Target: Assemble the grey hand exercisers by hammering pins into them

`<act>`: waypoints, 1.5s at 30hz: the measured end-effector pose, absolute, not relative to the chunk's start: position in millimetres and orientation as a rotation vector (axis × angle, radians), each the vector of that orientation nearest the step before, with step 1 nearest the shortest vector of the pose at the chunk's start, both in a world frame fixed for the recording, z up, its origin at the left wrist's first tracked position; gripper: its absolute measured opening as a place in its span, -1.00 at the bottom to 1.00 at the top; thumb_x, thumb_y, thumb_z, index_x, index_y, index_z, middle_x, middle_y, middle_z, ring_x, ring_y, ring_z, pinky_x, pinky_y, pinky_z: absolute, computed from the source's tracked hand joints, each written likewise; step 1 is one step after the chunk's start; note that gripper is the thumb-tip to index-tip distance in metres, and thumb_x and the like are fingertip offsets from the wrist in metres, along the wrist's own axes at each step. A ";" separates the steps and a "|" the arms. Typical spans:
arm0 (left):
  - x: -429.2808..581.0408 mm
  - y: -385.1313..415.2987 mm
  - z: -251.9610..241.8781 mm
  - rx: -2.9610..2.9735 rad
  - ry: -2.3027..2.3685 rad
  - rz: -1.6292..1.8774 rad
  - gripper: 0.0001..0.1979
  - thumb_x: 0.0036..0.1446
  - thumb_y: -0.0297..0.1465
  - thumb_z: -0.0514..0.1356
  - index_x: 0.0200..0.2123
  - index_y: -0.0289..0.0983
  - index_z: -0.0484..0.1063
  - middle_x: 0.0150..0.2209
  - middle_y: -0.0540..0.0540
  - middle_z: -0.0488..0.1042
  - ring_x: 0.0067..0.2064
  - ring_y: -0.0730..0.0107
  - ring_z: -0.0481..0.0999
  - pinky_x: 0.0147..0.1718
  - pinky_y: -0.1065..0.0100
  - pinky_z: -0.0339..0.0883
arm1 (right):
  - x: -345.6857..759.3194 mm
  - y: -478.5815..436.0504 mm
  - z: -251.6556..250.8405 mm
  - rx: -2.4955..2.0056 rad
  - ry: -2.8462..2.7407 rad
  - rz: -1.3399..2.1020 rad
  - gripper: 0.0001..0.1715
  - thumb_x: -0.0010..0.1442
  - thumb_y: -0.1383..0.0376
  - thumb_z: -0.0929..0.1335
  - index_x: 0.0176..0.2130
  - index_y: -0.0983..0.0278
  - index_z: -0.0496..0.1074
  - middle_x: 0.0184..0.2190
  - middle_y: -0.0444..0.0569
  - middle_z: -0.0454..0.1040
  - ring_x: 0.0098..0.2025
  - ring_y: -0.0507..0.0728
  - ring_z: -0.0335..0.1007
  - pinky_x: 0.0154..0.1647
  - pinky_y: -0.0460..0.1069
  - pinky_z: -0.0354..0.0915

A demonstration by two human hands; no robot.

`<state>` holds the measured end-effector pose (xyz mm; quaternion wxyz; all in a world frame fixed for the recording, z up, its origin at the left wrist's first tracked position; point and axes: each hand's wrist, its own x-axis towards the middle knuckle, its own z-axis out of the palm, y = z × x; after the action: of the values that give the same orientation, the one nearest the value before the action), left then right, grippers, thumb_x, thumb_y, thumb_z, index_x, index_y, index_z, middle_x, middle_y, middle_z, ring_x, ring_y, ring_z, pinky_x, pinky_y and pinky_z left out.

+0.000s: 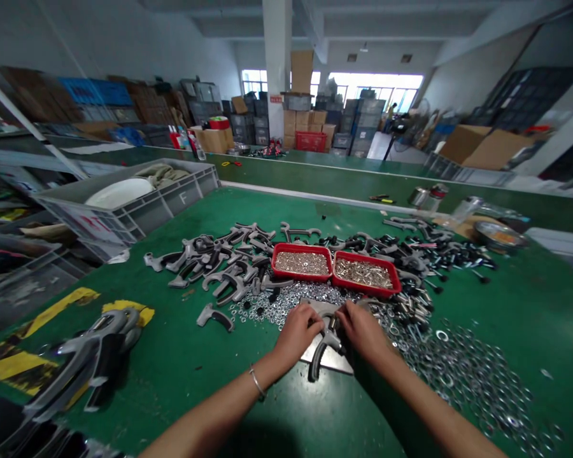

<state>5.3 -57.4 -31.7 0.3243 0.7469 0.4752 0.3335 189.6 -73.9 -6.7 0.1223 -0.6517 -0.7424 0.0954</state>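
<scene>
A grey metal handle piece with a curved black grip [318, 359] is between my two hands, over a flat metal plate [341, 362]. My left hand [300, 327] has its fingers closed on the left side of the piece's upper end. From the right, my right hand [363, 326] reaches the same end with its fingers pinched together; what lies between those fingertips is hidden. Just beyond my hands are two red trays, the left one [302, 275] full of tiny metal parts, the right one [367, 289] of small pins or screws.
Loose handle pieces [217, 316] are heaped left of the trays. Washers [458, 366] are scattered to the right, below a pile of black-headed bolts [439, 257]. Stacked handles [102, 343] lie near left, a grey crate [172, 200] behind them. A metal bowl [499, 234] stands far right.
</scene>
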 end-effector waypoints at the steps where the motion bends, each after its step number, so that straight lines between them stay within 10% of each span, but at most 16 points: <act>1: 5.7 -57.7 -33.2 1.973 1.272 0.867 -0.89 0.14 -0.43 0.25 -0.44 -0.26 0.44 -0.33 -0.03 0.46 -0.18 0.26 0.43 -0.10 0.25 0.24 | 187.8 -73.2 -5.0 -1.928 -2.180 0.254 -0.79 0.36 0.26 0.19 -0.25 0.26 0.35 -0.28 0.08 0.55 -0.25 0.18 0.48 -0.28 -0.02 0.21; 17: 11.7 -62.8 -6.9 2.831 0.992 0.346 -0.76 0.30 -0.51 0.01 -0.25 -0.31 0.50 -0.24 -0.19 0.49 -0.13 0.11 0.44 -0.05 0.11 0.24 | 180.8 -72.9 -3.4 -1.999 -2.329 0.141 -0.82 0.35 0.40 0.18 -0.14 0.31 0.34 -0.18 0.19 0.56 -0.10 0.23 0.48 -0.21 -0.01 0.25; 23: 2.1 -98.9 -8.5 2.870 1.109 0.311 -0.55 0.25 -0.19 0.15 0.09 -0.35 0.39 0.07 -0.31 0.42 0.04 -0.06 0.37 0.05 -0.02 0.19 | 202.2 -78.3 -6.1 -1.943 -2.330 0.165 -0.83 0.34 0.21 0.26 -0.13 0.24 0.34 -0.25 0.01 0.57 -0.20 0.18 0.50 -0.27 -0.04 0.26; 30: -9.3 -100.7 -2.9 2.684 1.052 0.377 -0.56 0.22 -0.42 0.13 0.18 -0.29 0.27 0.13 -0.22 0.39 0.11 0.06 0.35 0.14 0.07 0.16 | 251.2 -116.1 2.0 -2.078 -2.163 -0.015 -0.88 0.19 0.26 0.33 -0.31 0.29 0.36 -0.25 0.28 0.47 -0.10 0.42 0.35 -0.11 0.19 0.23; 41: -15.5 -97.3 -9.7 2.566 1.025 0.499 -0.57 0.19 -0.43 0.14 0.14 -0.24 0.28 0.12 -0.21 0.37 0.11 0.06 0.32 0.13 0.01 0.19 | 250.8 -134.5 13.3 -1.852 -1.962 0.558 -0.70 0.34 0.12 0.12 -0.05 0.20 0.23 -0.26 0.01 0.52 -0.30 0.17 0.47 -0.28 -0.01 0.31; 45: -13.4 -98.6 -9.1 2.564 1.038 0.484 -0.56 0.17 -0.44 0.16 0.13 -0.22 0.29 0.12 -0.19 0.36 0.12 0.06 0.32 0.14 0.02 0.19 | 234.1 -141.5 31.7 -1.879 -1.979 0.860 -0.74 0.31 0.11 0.16 -0.25 0.18 0.30 -0.35 0.02 0.51 -0.34 0.21 0.45 -0.29 0.02 0.26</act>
<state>-13.4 -98.6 -9.1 0.1658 0.9004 0.3644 0.1701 234.1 -141.5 31.7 0.1397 -0.6503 -0.6848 0.2977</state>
